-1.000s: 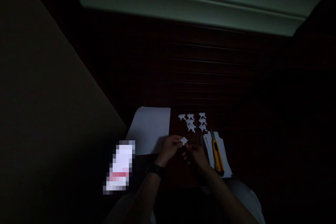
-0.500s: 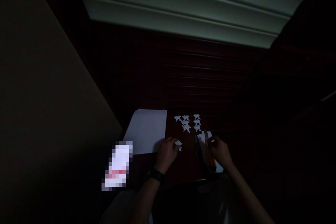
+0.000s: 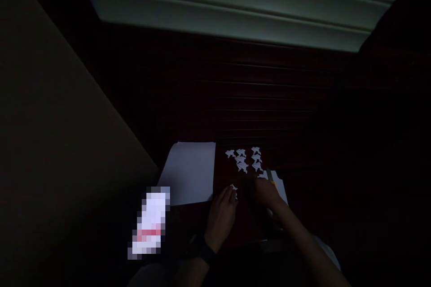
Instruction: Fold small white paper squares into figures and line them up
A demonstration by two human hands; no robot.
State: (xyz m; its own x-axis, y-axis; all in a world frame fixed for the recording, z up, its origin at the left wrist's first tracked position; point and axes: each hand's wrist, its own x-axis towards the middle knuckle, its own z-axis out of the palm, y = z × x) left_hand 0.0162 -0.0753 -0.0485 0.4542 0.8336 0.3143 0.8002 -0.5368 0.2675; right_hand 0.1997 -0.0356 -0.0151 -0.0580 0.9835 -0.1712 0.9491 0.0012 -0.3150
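Observation:
My left hand (image 3: 222,213), with a dark band at the wrist, has its fingers closed on a small folded white paper figure (image 3: 234,188) on the dark table. Only the figure's edges show past the fingertips. To its right, my right hand (image 3: 265,192) is curled low over the tabletop beside a utility knife (image 3: 270,175). The knife has a grey blade and a yellow-orange handle, mostly covered by the hand. White paper (image 3: 280,184) lies under the knife. The right fingertips sink into shadow, so what they grip cannot be made out.
Several folded paper figures (image 3: 241,159) stand in two groups at the back of the table. Large white sheets (image 3: 190,170) lie on the left. A bright blurred-out screen (image 3: 151,215) is at the lower left. Behind rise dark slats (image 3: 256,83) and a pale slatted panel (image 3: 235,13).
My right hand has left the knife's handle and moved left, over where a dark, slim object lay. My left hand still holds the paper figure. The view has shifted slightly.

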